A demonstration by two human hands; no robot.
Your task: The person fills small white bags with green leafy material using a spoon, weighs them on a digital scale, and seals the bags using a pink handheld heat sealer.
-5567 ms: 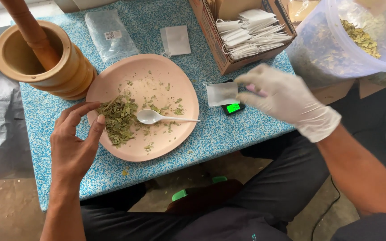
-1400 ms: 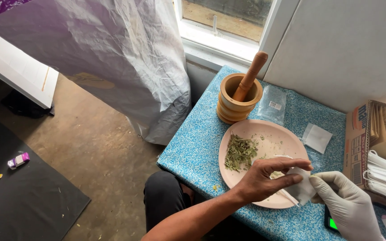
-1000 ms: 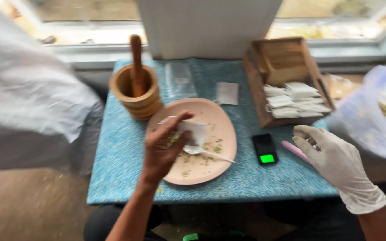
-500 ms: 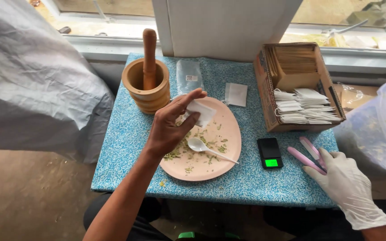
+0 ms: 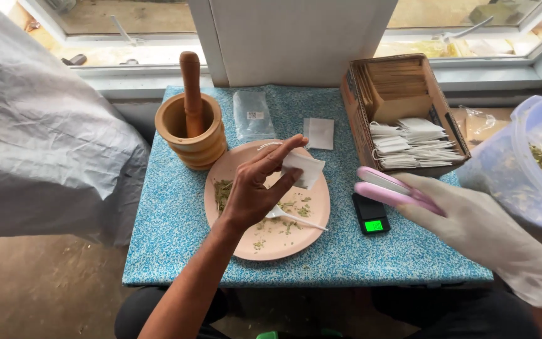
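Observation:
My bare left hand [image 5: 255, 188] hovers over a pink plate [image 5: 246, 248] and pinches a small white tea bag [image 5: 302, 168] between thumb and fingers. Dried green herb [image 5: 223, 188] lies scattered on the plate, and a white spoon [image 5: 296, 218] rests there partly under the hand. My right hand [image 5: 472, 220], in a white glove, grips a pink two-armed hand tool [image 5: 387, 187] that points left, just above a small black scale [image 5: 371, 216] with a green display.
A wooden mortar with its pestle [image 5: 191, 122] stands at the back left of the blue speckled table [image 5: 170, 213]. A cardboard box of white tea bags [image 5: 403, 119] sits at the back right. A clear plastic bag of herb [image 5: 534, 163] hangs at the right edge.
My left hand has lifted the tea bag off the plate and holds it higher. My gloved right hand has picked the pink tool up from beside the scale and raised it.

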